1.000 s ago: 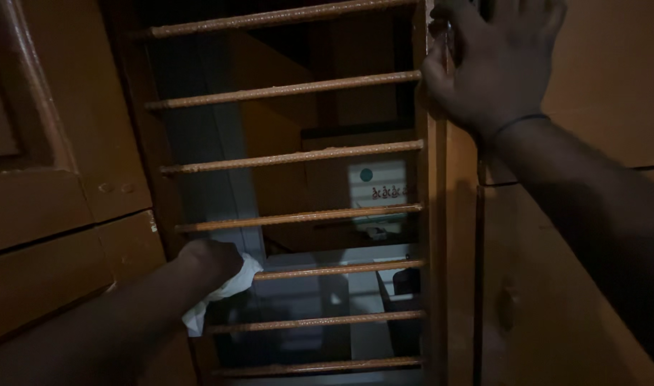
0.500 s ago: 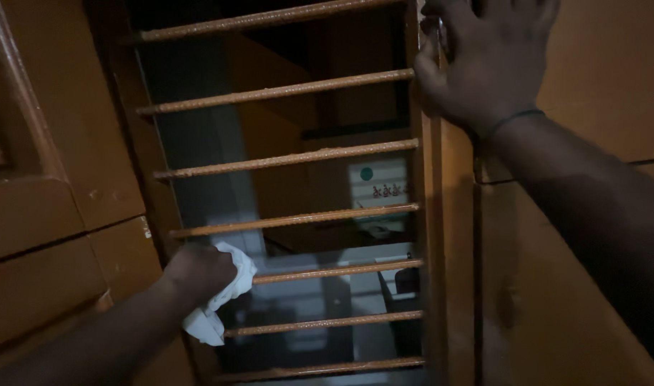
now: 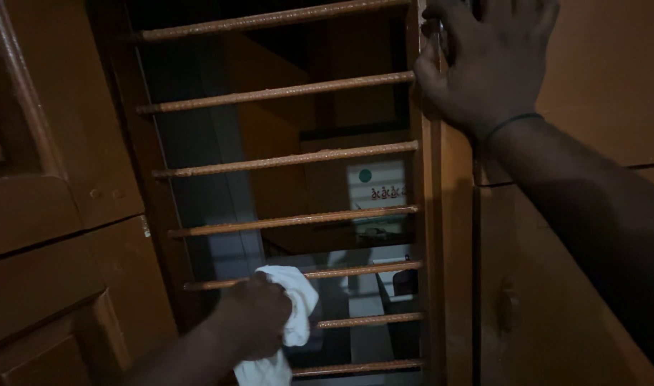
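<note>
Wooden window frame (image 3: 435,236), dim light. Rust-coloured bars (image 3: 291,159) run left to right, stacked. Right hand (image 3: 484,64) flat on the frame's upper edge, fingers spread, tips cut off. Left hand (image 3: 255,325) is fisted around a white cloth (image 3: 287,314), pressed at a low bar; bar extends rightward from it. Background murky.

You look in dim, warm light at orange-brown wooden shutter panels (image 3: 48,236) on the left and another panel (image 3: 556,286) on the right. Beyond the opening, pale walls (image 3: 205,179) and what may be a white sign (image 3: 377,184).
</note>
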